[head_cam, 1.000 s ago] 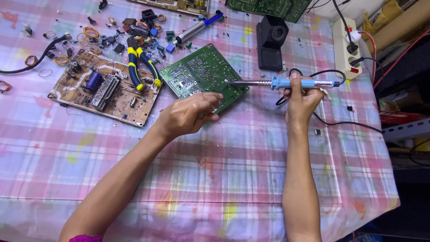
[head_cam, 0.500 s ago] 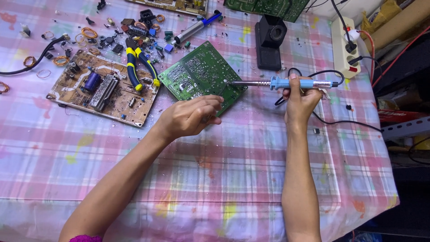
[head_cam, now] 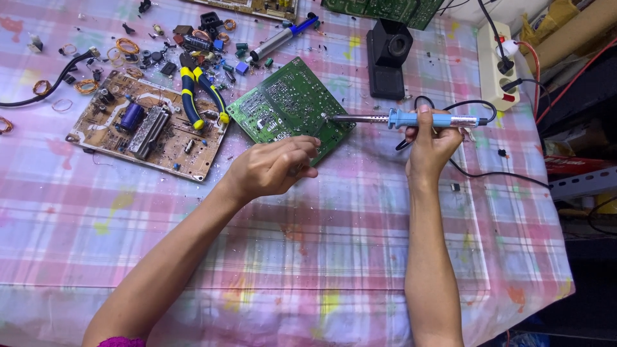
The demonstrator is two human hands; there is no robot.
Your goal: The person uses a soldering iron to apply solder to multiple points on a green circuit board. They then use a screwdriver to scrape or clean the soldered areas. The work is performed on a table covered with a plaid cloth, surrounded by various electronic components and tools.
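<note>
A green circuit board (head_cam: 283, 106) lies tilted on the plaid tablecloth. My left hand (head_cam: 273, 168) rests at its near corner, fingers curled and pinching the board's edge. My right hand (head_cam: 429, 144) grips a blue-handled soldering iron (head_cam: 411, 119) held level, its metal tip touching the right side of the green board. The iron's black cord loops away behind my right hand.
A brown circuit board (head_cam: 144, 125) with yellow-and-blue pliers (head_cam: 199, 96) on it lies to the left. Several loose components and copper coils litter the far left. A black stand (head_cam: 389, 58), a blue desoldering pump (head_cam: 283, 37) and a white power strip (head_cam: 498, 64) sit at the back.
The view has shifted slightly. My left hand has moved a little toward the board's near corner. The iron stays on the board.
</note>
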